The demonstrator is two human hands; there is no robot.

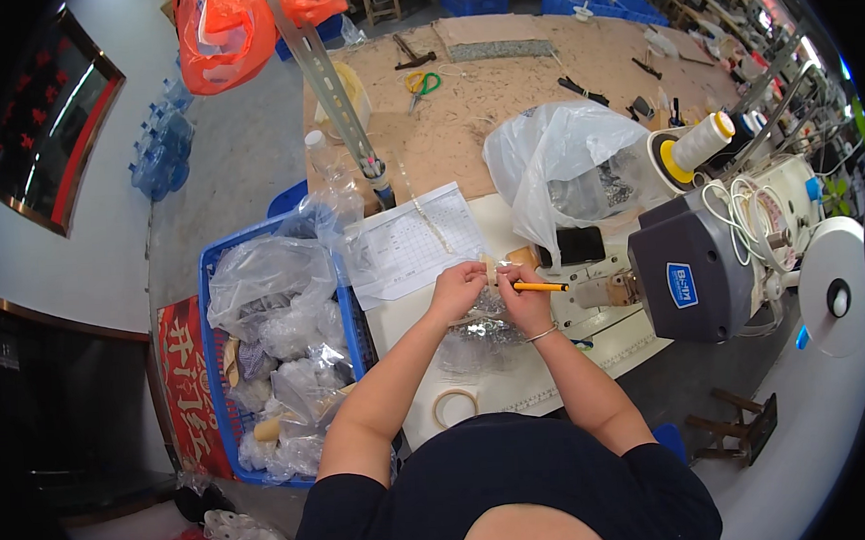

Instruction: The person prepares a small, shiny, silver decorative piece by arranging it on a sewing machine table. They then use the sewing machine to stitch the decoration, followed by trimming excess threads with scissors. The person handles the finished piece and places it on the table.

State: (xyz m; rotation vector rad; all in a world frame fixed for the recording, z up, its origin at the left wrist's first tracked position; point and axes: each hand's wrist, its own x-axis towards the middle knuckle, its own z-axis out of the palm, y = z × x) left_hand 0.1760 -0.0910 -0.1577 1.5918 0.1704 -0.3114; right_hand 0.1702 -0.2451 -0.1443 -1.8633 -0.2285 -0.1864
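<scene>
My two hands are close together over the white sewing-machine table (406, 334). My left hand (459, 290) is closed, its fingertips pinching a short beige strip (491, 269) that looks like tape. An orange pen (543, 286) is held in my right hand (528, 311), sticking out to the right, while that hand's fingertips meet the strip's other side. Below the hands lies a clear plastic bag (479, 347), shiny and crumpled; its contents are hard to make out. A roll of beige tape (455, 408) rests near the front edge. Behind my left hand is a printed sheet (417, 242).
A blue basket (209, 328) full of plastic-wrapped items stands at left. To the right is the dark sewing-machine head (693, 268). A black phone (582, 245) and a large clear bag (552, 139) sit behind my hands. Scissors (422, 83) lie on the far brown table (487, 89).
</scene>
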